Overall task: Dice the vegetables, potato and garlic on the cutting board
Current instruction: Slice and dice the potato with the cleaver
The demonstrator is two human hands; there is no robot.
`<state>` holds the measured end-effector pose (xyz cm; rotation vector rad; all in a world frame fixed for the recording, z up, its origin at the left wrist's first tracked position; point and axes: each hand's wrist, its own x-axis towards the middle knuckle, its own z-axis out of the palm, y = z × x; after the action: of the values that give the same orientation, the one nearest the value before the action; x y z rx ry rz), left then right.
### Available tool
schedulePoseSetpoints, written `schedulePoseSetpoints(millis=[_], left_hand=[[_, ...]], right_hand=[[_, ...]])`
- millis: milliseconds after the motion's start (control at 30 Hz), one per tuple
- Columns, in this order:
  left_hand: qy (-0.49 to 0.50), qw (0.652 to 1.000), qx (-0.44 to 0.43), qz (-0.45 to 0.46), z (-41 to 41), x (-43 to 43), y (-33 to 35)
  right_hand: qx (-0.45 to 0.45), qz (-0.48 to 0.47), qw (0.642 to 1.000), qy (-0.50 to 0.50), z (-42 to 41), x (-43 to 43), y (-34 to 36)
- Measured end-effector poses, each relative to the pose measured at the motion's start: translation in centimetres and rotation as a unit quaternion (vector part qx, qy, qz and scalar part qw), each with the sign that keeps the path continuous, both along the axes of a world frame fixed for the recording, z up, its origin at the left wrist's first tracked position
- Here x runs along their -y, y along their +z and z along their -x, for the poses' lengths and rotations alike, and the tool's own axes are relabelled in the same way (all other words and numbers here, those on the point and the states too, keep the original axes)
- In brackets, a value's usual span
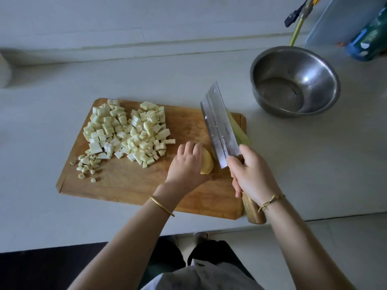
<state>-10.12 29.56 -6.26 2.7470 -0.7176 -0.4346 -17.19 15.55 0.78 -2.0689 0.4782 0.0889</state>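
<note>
A wooden cutting board (129, 189) lies on the pale counter. A heap of pale diced vegetable cubes (127, 130) covers its far left part, with small chopped garlic bits (87, 164) at the left edge. My left hand (187, 162) holds a peeled yellow potato piece (207, 163) down on the board, fingers curled over it. My right hand (250, 174) grips the wooden handle of a cleaver (218, 126), whose blade is raised just right of the potato. A green stalk (238, 130) lies under the blade at the board's right edge.
An empty steel bowl (326, 72) stands on the counter beyond the board's right end. A blue bottle (368, 40) and a clear container (339, 19) stand at the far right corner. The counter's front edge runs close to my body.
</note>
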Motion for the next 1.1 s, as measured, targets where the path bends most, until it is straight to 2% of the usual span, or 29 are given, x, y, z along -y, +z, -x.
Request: schedulePoseSetpoints(millis=[167, 333, 567, 700, 1100], left_hand=[[0.011, 0.999, -0.034, 0.014, -0.4, 0.7, 0.5], [0.049, 0.998, -0.02, 0.022, -1.3, 0.7, 0.4], [0.129, 0.979, -0.071, 0.141, -2.8, 0.5, 0.4], [0.134, 0.972, -0.058, 0.182, -2.1, -0.3, -0.3], [0.089, 0.973, -0.066, 0.203, -2.0, -0.6, -1.1]], right_hand=[[-0.01, 0.059, 0.998, 0.021, 0.2, -0.2, -1.9], [-0.021, 0.088, 0.995, 0.04, 0.2, -0.3, -3.1], [-0.017, 0.118, 0.992, 0.038, -1.4, -1.6, -3.5], [-0.035, 0.125, 0.991, 0.034, -1.8, -2.5, -3.4], [-0.07, 0.152, 0.985, 0.037, -2.2, -4.9, -2.6]])
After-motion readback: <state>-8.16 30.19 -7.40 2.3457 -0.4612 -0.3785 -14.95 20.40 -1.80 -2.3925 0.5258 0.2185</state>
